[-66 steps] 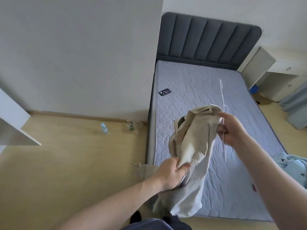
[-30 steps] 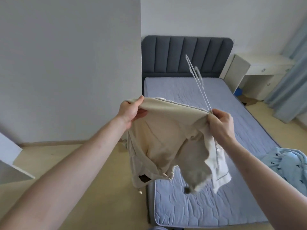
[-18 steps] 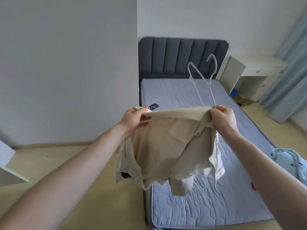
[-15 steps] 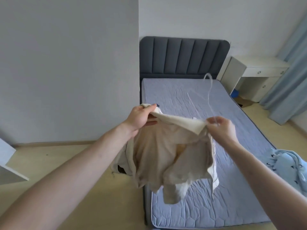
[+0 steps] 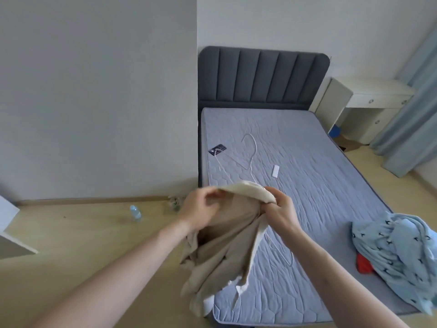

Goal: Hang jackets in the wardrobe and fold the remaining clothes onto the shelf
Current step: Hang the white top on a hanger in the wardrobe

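Observation:
A beige jacket (image 5: 222, 252) hangs in front of me over the left edge of the bed (image 5: 307, 166). My left hand (image 5: 201, 209) pinches its collar edge at the top. My right hand (image 5: 279, 209) grips the bunched collar close beside it, together with a thin white wire hanger (image 5: 250, 157) whose hook sticks up and away over the mattress. Part of the hanger's lower wire shows below my right wrist. A crumpled light-blue patterned garment (image 5: 397, 252) lies on the bed's right side, with something red (image 5: 363, 267) beneath it.
A dark phone (image 5: 217, 149) and a small white remote (image 5: 275, 171) lie on the mattress. A water bottle (image 5: 135, 213) stands on the wooden floor by the wall. A white desk (image 5: 369, 100) and blue-grey curtain (image 5: 411, 110) are at the right. A white panel edge (image 5: 9, 235) shows at the left.
My hands have come down and close together, bunching the jacket's collar. The hanger has tipped down and away, its hook now low over the mattress. My view has tilted down.

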`<state>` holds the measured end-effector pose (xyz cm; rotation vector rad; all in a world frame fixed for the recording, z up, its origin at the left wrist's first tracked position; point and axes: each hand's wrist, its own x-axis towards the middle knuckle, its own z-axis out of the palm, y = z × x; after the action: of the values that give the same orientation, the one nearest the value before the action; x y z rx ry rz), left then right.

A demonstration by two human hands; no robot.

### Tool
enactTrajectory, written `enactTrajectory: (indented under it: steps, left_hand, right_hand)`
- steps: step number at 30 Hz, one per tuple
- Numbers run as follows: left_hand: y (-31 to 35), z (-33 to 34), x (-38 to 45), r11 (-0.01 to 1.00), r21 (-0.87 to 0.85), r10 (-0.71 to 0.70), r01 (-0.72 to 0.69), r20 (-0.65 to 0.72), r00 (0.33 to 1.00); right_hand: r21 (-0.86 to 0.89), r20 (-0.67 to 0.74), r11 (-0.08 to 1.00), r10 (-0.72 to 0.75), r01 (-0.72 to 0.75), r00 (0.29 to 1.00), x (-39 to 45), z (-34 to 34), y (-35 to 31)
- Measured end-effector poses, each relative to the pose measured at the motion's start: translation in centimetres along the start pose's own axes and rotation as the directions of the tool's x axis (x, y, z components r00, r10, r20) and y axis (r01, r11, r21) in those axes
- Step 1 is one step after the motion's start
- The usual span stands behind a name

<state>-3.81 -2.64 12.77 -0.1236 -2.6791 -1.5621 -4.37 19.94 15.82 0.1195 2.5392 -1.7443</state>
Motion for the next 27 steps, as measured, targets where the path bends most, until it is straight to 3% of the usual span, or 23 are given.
enactTrajectory:
  steps: [3,4,6,11,16,18,21,23,27]
  left_hand:
    - [-7.5,0.0,-3.1,0.887,0.338,-0.341,0.315,0.017,0.94]
    - [-9.3,0.3,-3.9,0.831,0.391,-0.45,0.395,0.055,0.891]
    - [-11.5,1.5,-4.5,0.807,0.398,-0.516,0.437,0.115,0.849]
    - [-11.9,5.5,-3.6,0.89,0.319,-0.41,0.326,0.25,0.877]
    - [-11.9,8.3,-3.2,0.927,0.225,-0.359,0.301,0.289,0.887]
    - [-11.9,8.0,-2.6,0.921,0.185,-0.378,0.342,0.227,0.897]
    - [-9.9,5.0,-0.2,0.911,-0.027,-0.412,0.412,-0.026,0.911]
    - [-7.0,2.4,1.9,0.953,-0.07,-0.303,0.295,-0.158,0.94]
    - [0.9,-1.3,4.5,0.999,-0.024,0.024,-0.027,-0.123,0.992]
  right_hand:
    - [0.041,0.068,0.999,-0.018,0.016,0.998,-0.3,0.3,-1.3]
    - [0.06,0.092,0.998,-0.015,0.009,0.996,-0.5,0.4,-1.8]
    - [0.079,0.134,0.997,0.003,-0.014,0.991,-0.9,0.2,-2.6]
    - [0.067,0.197,0.997,0.029,-0.043,0.98,-2.0,-1.3,-4.2]
    - [0.092,0.114,0.995,0.038,-0.049,0.993,-2.9,-4.6,-3.6]
    - [0.072,0.038,0.995,0.064,-0.067,0.997,-3.2,-6.5,-2.9]
    - [-0.042,-0.067,0.998,0.033,-0.036,0.997,-3.2,-9.3,-1.5]
    - [-0.128,-0.137,0.99,0.042,-0.06,0.99,-3.0,-10.9,-0.2]
    - [-0.16,-0.272,0.963,0.168,-0.217,0.948,-2.3,-11.5,2.2]
